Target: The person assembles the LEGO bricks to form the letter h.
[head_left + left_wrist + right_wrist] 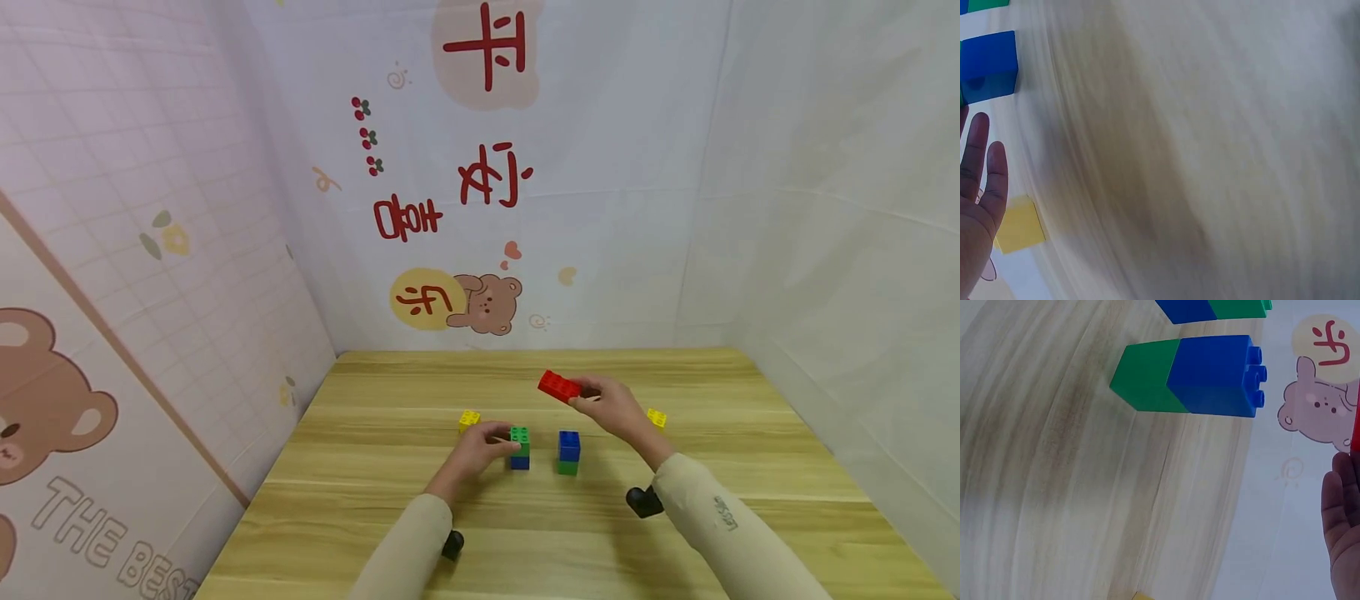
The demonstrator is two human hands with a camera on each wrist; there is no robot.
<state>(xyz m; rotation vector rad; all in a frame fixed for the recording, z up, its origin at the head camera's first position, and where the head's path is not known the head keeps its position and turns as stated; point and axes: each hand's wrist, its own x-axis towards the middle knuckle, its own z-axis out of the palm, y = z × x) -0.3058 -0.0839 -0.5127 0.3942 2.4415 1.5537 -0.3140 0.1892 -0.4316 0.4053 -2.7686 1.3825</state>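
Note:
My left hand point(476, 450) pinches the green brick point(519, 435) between thumb and fingers. That brick sits on top of a blue brick point(520, 462), whose side shows in the left wrist view. Raised above the table, my right hand point(611, 407) holds a red studded brick point(558, 386) by its right end. Only a sliver of the red brick appears at the edge of the right wrist view. Between the hands stands a second stack, a blue brick point(569, 446) on a green brick point(567, 468), touched by neither hand.
One yellow brick point(469, 419) lies behind my left hand. Another yellow brick point(656, 417) is beyond my right wrist, partly hidden by it. The wooden table point(540, 550) meets printed cloth walls point(615, 208) at the back and sides.

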